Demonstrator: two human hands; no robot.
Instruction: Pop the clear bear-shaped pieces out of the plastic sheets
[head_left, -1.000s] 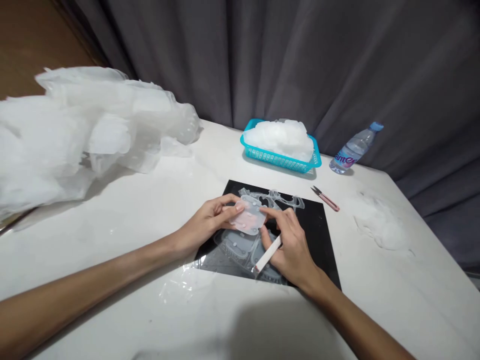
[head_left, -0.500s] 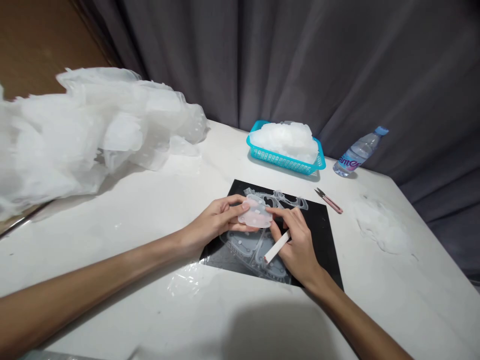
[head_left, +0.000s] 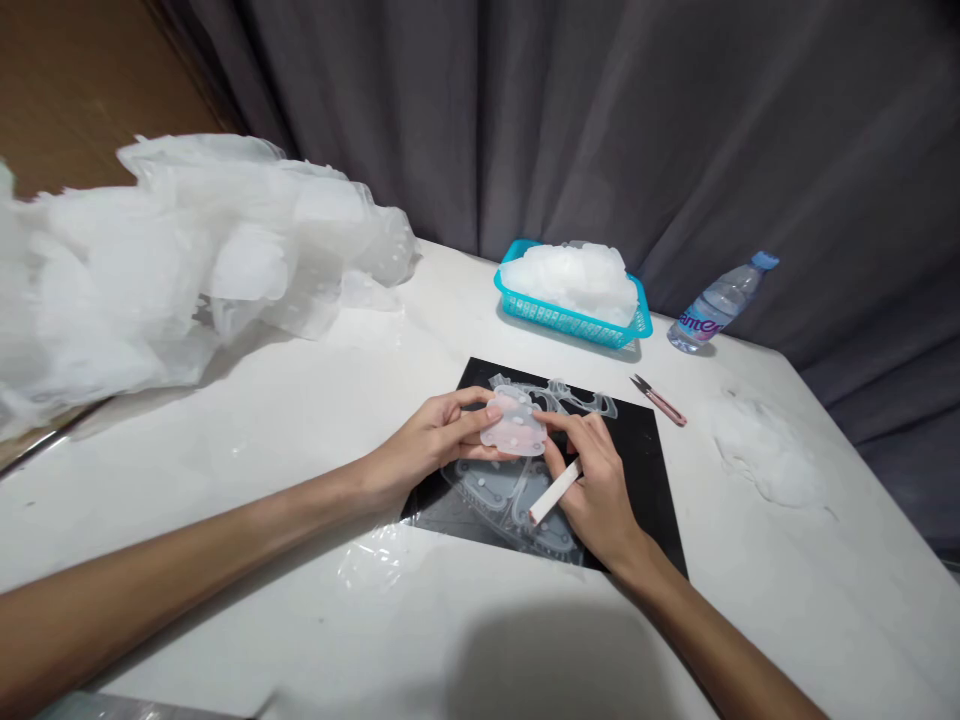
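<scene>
My left hand (head_left: 442,428) grips a thin translucent plastic piece (head_left: 516,425) with a scalloped outline, thumb on top and fingers behind. My right hand (head_left: 592,480) pinches the right edge of that piece between thumb and forefinger. A flat white stick-like tool (head_left: 555,492) is tucked in the same right hand, its reddish end pointing down and left. Both hands hover over a black mat (head_left: 652,500). Clear molded plastic parts with curved frames (head_left: 487,485) rest on the mat, partly covered by my hands.
A blue basket (head_left: 566,322) heaped with white translucent pieces stands at the back, beside a water bottle (head_left: 709,315). Pink-handled thread snips (head_left: 660,400) lie right of the mat, near a crumpled clear plastic heap (head_left: 772,455). Bulky plastic bags (head_left: 187,270) fill the left back.
Almost nothing differs. The translucent piece has tilted very slightly in my fingers, and the whole view has shifted a little.
</scene>
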